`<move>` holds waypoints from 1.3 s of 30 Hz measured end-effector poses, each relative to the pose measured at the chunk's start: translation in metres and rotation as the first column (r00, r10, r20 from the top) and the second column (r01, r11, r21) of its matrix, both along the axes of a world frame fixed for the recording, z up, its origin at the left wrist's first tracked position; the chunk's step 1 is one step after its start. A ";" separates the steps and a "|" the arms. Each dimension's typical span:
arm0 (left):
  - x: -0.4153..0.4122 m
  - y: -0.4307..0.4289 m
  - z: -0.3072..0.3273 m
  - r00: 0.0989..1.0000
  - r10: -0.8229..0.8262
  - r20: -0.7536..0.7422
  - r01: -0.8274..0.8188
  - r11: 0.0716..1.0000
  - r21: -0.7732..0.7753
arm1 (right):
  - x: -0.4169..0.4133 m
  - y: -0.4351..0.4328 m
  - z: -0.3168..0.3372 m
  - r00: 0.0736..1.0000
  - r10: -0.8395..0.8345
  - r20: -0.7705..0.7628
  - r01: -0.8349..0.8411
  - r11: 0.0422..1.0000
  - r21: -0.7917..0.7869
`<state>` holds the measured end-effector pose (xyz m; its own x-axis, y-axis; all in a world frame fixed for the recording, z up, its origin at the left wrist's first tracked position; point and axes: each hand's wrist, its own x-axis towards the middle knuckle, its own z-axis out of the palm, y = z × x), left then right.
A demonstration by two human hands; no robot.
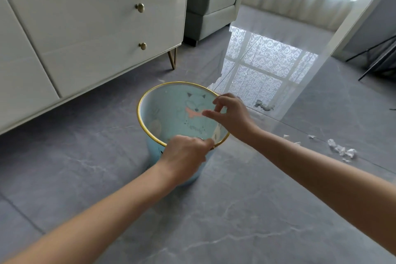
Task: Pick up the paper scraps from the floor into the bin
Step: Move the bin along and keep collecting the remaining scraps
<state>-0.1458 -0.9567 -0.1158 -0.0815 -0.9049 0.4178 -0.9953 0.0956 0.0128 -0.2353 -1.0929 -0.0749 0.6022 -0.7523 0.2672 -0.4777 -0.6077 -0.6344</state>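
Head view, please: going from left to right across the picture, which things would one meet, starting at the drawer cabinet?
White drawer cabinet → light blue bin with a gold rim → right hand over the bin → crumpled paper scrap in the window's reflection → cluster of paper scraps on the grey floor.

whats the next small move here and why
Probably reach the right hand over to the crumpled paper scraps on the floor to its right. That hand is open over the bin with nothing visibly held, the left hand grips the gold rim, and scraps remain on the tiles.
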 end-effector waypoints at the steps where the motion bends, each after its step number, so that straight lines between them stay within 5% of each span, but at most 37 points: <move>1: -0.003 0.001 0.002 1.000 -0.004 0.002 0.004 1.000 0.001 | -0.005 -0.001 -0.003 0.997 -0.032 0.069 0.034 0.999 -0.020; 4: -0.018 -0.010 0.005 1.000 0.013 -0.003 -0.013 1.000 -0.023 | -0.023 -0.021 -0.003 0.957 -0.074 0.282 0.099 0.992 -0.076; 11: -0.087 -0.112 0.020 1.000 0.020 0.013 -0.020 1.000 -0.003 | -0.151 -0.121 -0.035 0.882 -0.259 0.394 0.303 0.952 -0.050; 14: -0.119 -0.165 0.022 0.996 0.067 0.057 -0.066 0.998 -0.017 | -0.231 -0.194 -0.105 0.836 -0.539 0.100 0.527 0.840 0.125; 16: -0.140 -0.195 0.024 0.994 0.081 0.078 -0.081 0.997 -0.006 | -0.287 -0.234 -0.152 0.700 -0.693 -0.173 0.714 0.679 0.168; 18: -0.156 -0.220 0.024 0.992 0.076 0.098 -0.078 0.997 0.015 | -0.329 -0.257 -0.186 0.547 -0.769 -0.331 0.837 0.515 0.185; 20: -0.169 -0.243 0.022 0.990 0.075 0.122 -0.081 0.996 0.042 | -0.345 -0.268 -0.209 0.493 -0.763 -0.417 0.870 0.431 0.240; 22: -0.175 -0.256 0.018 0.987 0.091 0.129 -0.101 0.992 0.075 | -0.335 -0.270 -0.221 0.513 -0.711 -0.481 0.856 0.466 0.224; 25: -0.180 -0.269 0.013 0.985 0.116 0.129 -0.126 0.990 0.071 | -0.304 -0.286 -0.228 0.645 -0.613 -0.456 0.741 0.648 0.177; 29: -0.183 -0.277 0.013 0.986 0.097 0.139 -0.106 0.993 0.060 | -0.272 -0.316 -0.235 0.858 -0.362 -0.365 0.443 0.880 0.169; 32: -0.183 -0.277 0.012 0.987 0.074 0.142 -0.085 0.994 0.073 | -0.264 -0.328 -0.238 0.884 -0.086 -0.459 0.146 0.985 0.097; 36: -0.182 -0.279 0.007 0.991 0.034 0.127 -0.043 0.997 0.069 | -0.276 -0.317 -0.235 0.938 0.120 -0.325 -0.060 0.980 0.189; 39: -0.181 -0.282 0.005 0.994 0.036 0.100 -0.040 0.998 0.045 | -0.297 -0.309 -0.222 0.996 0.073 -0.057 -0.034 0.862 0.506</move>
